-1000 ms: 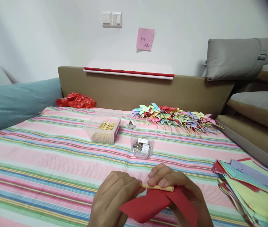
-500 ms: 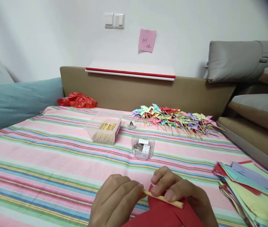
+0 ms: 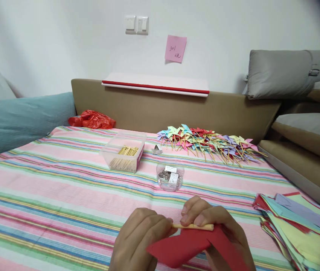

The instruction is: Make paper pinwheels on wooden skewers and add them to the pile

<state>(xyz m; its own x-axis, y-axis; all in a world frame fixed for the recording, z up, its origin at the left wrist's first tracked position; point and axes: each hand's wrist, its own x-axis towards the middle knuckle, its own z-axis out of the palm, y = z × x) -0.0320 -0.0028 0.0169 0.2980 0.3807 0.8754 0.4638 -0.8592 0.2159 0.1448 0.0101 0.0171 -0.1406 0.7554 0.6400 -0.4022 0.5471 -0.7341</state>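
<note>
My left hand (image 3: 140,241) is closed around one end of a short wooden stick (image 3: 194,226), which lies nearly level. My right hand (image 3: 219,222) presses its fingertips on the stick's other half and holds a red paper pinwheel (image 3: 179,246) beneath it. The pinwheel's folded blades spread below the stick and partly cover both hands. My right thumb is hidden behind the paper. Beyond the hands stands a clear plastic tub of small metal pins (image 3: 170,177). Farther left, a clear plastic box (image 3: 141,158) holds many wooden sticks (image 3: 124,162).
A pile of finished pinwheels (image 3: 205,143) lies at the back right. Sheets of coloured paper (image 3: 304,226) are stacked at the right front. A red plastic bag (image 3: 92,119) sits at the back left, and a small metallic piece (image 3: 157,149) beside the box. Striped cloth (image 3: 49,210) covers the surface.
The stick has turned from slanting down rightward to nearly level and moved up slightly. The pinwheel has tilted with it, showing more of its blades. Both hands keep their hold.
</note>
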